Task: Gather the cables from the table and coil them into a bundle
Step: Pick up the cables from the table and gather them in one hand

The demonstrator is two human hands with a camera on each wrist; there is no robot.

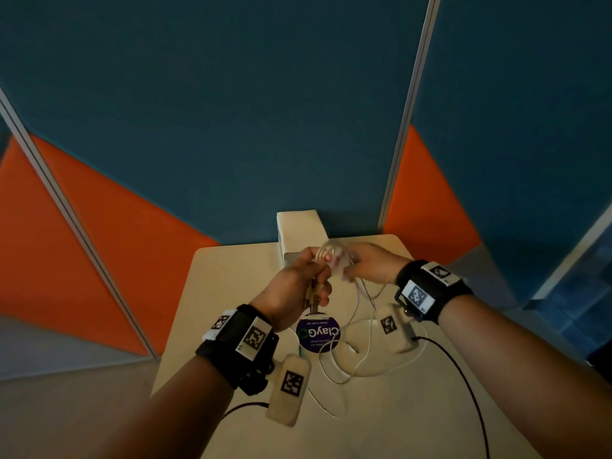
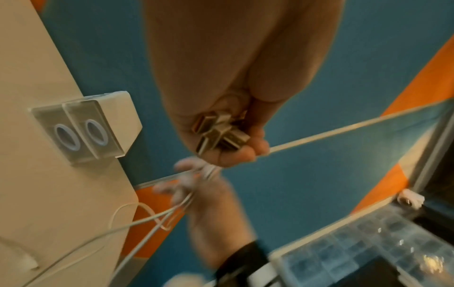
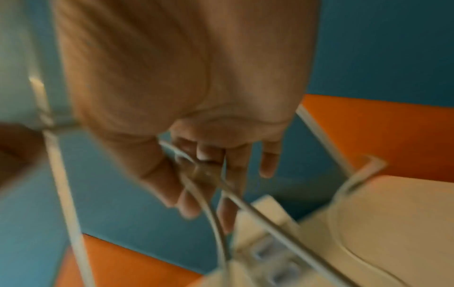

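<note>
- At left, my left hand (image 1: pixel 298 286) has its fingers (image 2: pixel 248 153) curled round the cables' USB plugs (image 2: pixel 218 134).
- Mid-frame, white cables (image 1: pixel 361 339) trail onto the bench (image 1: pixel 231 276).
- Rightward, my right hand (image 1: pixel 367 263) pinches the strands; I should lay even loops, keeping tension light.

Office booth (felt partitions (image 1: pixel 231 111)), table (image 1: pixel 212 293)

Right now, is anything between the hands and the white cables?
Nothing visible: the left hand already grips the metal plug ends, and the right hand pinches the thin white cables trailing to the beige table.
</note>
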